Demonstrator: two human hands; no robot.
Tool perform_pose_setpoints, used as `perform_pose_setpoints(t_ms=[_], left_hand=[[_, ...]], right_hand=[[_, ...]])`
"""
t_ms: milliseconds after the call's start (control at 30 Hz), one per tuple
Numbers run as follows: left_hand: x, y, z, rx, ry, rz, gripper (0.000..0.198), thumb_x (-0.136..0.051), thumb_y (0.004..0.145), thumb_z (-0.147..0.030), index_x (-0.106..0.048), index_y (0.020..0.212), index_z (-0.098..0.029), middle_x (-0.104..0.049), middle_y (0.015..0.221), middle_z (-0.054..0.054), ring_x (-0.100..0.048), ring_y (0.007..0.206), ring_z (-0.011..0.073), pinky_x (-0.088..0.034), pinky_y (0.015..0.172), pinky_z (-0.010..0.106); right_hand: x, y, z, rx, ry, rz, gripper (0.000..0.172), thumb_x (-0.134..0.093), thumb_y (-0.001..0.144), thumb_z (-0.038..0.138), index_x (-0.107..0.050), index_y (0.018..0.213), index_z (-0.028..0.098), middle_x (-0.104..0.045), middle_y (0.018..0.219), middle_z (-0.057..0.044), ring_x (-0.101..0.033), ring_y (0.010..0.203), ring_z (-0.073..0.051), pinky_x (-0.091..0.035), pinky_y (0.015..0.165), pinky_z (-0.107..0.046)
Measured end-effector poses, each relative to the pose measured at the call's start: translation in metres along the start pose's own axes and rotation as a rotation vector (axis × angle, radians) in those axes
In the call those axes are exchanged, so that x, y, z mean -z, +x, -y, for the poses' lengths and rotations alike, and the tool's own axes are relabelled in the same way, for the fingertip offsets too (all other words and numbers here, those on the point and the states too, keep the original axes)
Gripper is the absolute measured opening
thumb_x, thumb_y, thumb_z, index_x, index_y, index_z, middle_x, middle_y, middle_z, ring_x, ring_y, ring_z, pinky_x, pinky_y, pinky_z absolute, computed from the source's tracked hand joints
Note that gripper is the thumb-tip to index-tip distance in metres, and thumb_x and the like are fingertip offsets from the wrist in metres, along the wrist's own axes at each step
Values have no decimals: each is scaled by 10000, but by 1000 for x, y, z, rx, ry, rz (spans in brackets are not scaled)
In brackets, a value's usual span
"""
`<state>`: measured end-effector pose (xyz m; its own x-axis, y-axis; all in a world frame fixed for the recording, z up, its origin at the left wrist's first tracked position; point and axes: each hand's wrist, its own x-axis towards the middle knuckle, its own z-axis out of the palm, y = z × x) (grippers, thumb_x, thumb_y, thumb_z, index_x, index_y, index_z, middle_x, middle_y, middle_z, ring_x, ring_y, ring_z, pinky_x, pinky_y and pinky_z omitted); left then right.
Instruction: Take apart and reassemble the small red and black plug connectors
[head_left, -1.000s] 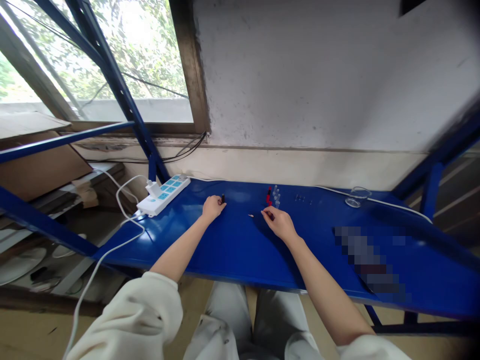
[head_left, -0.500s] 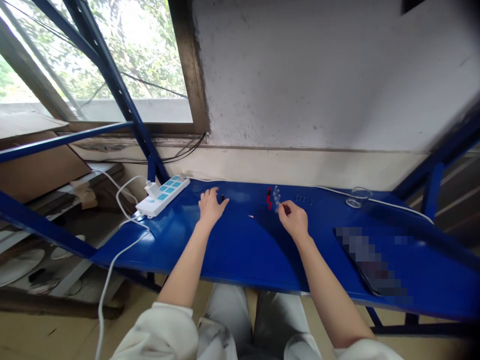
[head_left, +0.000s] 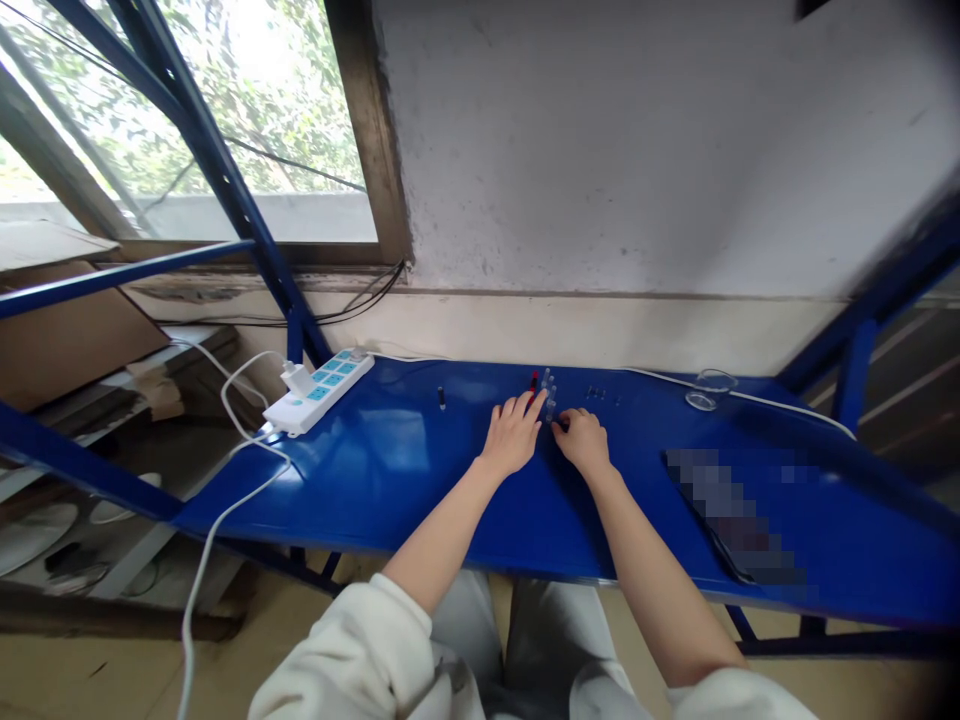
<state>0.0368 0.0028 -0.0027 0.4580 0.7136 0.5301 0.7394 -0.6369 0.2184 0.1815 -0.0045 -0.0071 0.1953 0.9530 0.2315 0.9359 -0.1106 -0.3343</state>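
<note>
Tiny clear and red pieces point(head_left: 549, 387) stand clustered just beyond the left hand point(head_left: 512, 437), its fingers spread flat; the right hand point(head_left: 585, 442) curls beside them, grip unclear.

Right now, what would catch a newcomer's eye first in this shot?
The bright blue bench spans the middle. On it the left hand, fingers spread, and the right hand, curled, sit close together by a small cluster of clear and red pieces. A white power strip lies at back left.
</note>
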Motion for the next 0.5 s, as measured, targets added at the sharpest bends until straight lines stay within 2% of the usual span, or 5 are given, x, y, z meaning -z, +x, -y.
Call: perform_pose_setpoints(t_ms=[67, 200, 367, 500], left_hand=[[-6, -2, 4, 10, 66, 69, 466, -314, 876, -254, -259, 1339, -252, -383, 1305, 100, -372, 1126, 246, -324, 872, 400], [-9, -2, 10, 35, 121, 134, 412, -308, 878, -204, -342, 1289, -211, -506, 1164, 88, -442, 1025, 215, -349, 829, 363], [-8, -1, 14, 90, 66, 61, 262, -385, 850, -177, -517, 1076, -181, -579, 1010, 72, -488, 917, 200, -376, 754, 322], [-11, 0, 18, 117, -41, -2, 149, -427, 835, -176, -569, 882, -173, -605, 860, 59, -511, 826, 187, -394, 717, 314]], right_hand=[[0, -1, 3, -18, -25, 11, 245, -481, 786, 306, -593, 942, 154, -567, 980, -120, -495, 947, -239, -372, 702, -320], [-2, -2, 8, -18, -46, 1, 281, -439, 816, 360, -600, 933, 161, -562, 985, -115, -482, 953, -245, -359, 708, -329], [-11, -2, 10, 3, -65, -46, 288, -427, 826, 376, -591, 921, 160, -551, 974, -120, -476, 937, -242, -345, 695, -327], [-14, 1, 11, -3, -66, -59, 263, -453, 813, 361, -581, 926, 161, -547, 969, -116, -474, 929, -243, -340, 686, -328]])
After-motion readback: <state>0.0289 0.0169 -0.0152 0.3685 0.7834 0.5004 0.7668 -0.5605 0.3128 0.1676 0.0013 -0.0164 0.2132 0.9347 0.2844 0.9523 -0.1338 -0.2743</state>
